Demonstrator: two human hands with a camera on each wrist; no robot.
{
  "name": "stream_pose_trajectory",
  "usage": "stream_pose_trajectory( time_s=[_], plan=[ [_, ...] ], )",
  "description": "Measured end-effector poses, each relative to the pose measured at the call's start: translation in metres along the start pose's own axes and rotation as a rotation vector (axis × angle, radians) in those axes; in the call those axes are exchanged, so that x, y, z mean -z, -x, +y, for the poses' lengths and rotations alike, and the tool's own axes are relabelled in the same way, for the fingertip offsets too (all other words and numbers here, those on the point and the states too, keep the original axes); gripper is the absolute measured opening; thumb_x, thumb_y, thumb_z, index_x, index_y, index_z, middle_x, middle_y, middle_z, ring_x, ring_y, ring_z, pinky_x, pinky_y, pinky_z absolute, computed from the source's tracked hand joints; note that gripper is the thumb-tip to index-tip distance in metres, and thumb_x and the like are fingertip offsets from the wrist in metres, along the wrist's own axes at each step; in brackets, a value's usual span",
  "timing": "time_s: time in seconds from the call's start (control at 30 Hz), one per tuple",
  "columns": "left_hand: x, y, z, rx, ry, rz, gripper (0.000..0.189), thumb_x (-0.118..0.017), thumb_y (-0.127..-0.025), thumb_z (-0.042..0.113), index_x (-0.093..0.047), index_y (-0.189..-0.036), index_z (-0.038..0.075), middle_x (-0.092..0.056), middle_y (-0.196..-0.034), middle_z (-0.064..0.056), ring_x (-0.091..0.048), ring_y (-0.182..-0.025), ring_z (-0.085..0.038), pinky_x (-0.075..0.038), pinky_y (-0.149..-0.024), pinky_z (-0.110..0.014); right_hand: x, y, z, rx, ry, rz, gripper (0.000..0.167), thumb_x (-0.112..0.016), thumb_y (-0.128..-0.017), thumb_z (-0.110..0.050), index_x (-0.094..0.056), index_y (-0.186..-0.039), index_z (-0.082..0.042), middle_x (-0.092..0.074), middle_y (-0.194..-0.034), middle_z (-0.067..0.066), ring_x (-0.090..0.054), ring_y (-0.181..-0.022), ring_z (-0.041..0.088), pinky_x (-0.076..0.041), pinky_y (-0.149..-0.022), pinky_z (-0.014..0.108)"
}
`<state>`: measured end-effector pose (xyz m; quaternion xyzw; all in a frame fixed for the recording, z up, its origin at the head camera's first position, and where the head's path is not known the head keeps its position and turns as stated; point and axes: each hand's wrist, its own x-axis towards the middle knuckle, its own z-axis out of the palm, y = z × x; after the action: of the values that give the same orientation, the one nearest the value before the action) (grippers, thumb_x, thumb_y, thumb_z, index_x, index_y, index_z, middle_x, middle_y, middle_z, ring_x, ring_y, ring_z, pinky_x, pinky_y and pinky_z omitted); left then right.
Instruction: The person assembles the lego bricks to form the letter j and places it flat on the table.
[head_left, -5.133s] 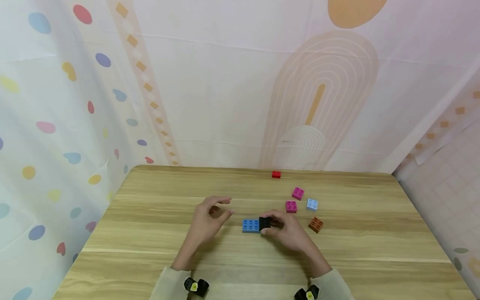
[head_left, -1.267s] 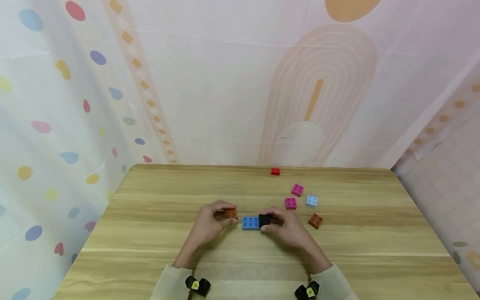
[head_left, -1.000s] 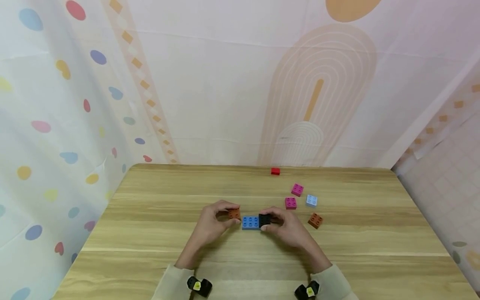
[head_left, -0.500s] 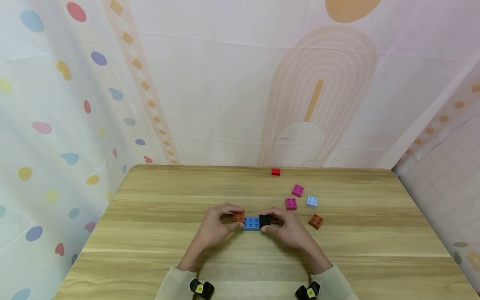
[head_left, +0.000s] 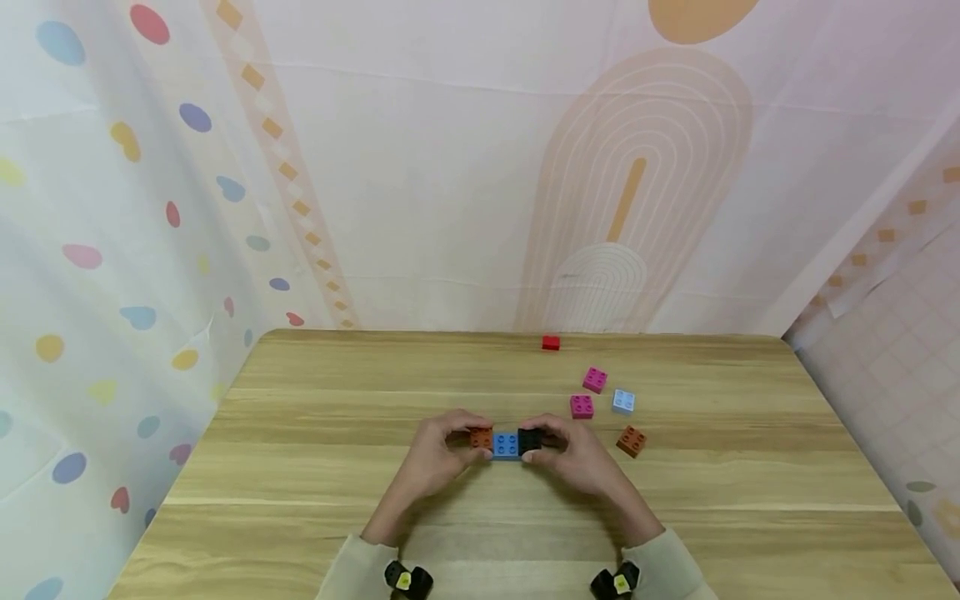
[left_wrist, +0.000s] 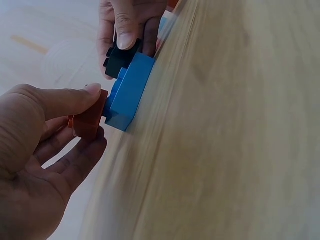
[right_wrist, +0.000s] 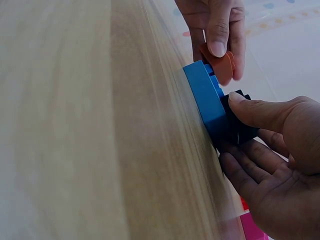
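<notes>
A long blue building brick [head_left: 506, 447] lies on the wooden table between my hands. On its right end sits a black building brick [right_wrist: 241, 120], which my right hand [head_left: 577, 460] pinches between thumb and fingers. My left hand [head_left: 437, 457] grips an orange-brown building brick [left_wrist: 91, 118] by its sides. In the head view that brick covers the blue brick's left end. The left wrist view shows it at the blue studs, slightly tilted; whether it is pressed on fully I cannot tell. Blue studs show between the brown and black bricks.
Right of my right hand lies another brown brick [head_left: 632, 442]. Beyond are a light blue brick [head_left: 623, 402], two magenta bricks [head_left: 582, 407] and a small red brick [head_left: 551, 343] near the back edge of the table [head_left: 337, 367]. A patterned curtain hangs behind.
Holding nothing visible at first, my left hand then gripped the brown brick and moved it right, from beside the blue brick to over its left end. My right hand has stayed put.
</notes>
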<state>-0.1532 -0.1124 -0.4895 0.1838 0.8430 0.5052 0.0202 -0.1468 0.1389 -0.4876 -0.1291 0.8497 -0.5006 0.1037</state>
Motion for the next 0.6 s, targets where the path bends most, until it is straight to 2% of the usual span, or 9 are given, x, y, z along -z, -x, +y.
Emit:
stream_pose_trajectory(
  time_s=[0.27, 0.47, 0.6],
  plan=[
    [-0.0054, 0.0002, 0.0027, 0.004, -0.016, 0.002, 0.037, -0.084, -0.083, 0.001, -0.078, -0.117, 0.013, -0.074, -0.119, 0.001, -0.068, -0.11, -0.017, -0.057, -0.093, -0.033, 0.0002, -0.0001, -0.0008, -0.009, -0.008, -0.001, 0.033, -0.079, -0.091, -0.018, -0.072, -0.123, -0.022, -0.072, -0.125, 0.004, -0.067, -0.117, 0.027, -0.054, -0.1, 0.05],
    [-0.0081, 0.0005, 0.0049, 0.011, -0.01, 0.022, 0.035, -0.084, -0.082, 0.0, -0.079, -0.114, 0.011, -0.075, -0.114, 0.001, -0.068, -0.109, -0.018, -0.056, -0.094, -0.033, 0.001, 0.0003, -0.0012, -0.003, -0.004, 0.0, 0.034, -0.079, -0.091, -0.018, -0.072, -0.124, -0.02, -0.072, -0.125, 0.005, -0.068, -0.117, 0.028, -0.055, -0.099, 0.05],
    [-0.0094, 0.0022, 0.006, 0.03, -0.019, 0.036, 0.035, -0.084, -0.081, 0.0, -0.079, -0.114, 0.012, -0.076, -0.112, 0.002, -0.067, -0.109, -0.018, -0.056, -0.094, -0.037, 0.0003, -0.0004, -0.0006, 0.004, -0.002, -0.003, 0.034, -0.079, -0.091, -0.018, -0.072, -0.124, -0.02, -0.072, -0.125, 0.005, -0.068, -0.117, 0.028, -0.055, -0.099, 0.049]
  ],
)
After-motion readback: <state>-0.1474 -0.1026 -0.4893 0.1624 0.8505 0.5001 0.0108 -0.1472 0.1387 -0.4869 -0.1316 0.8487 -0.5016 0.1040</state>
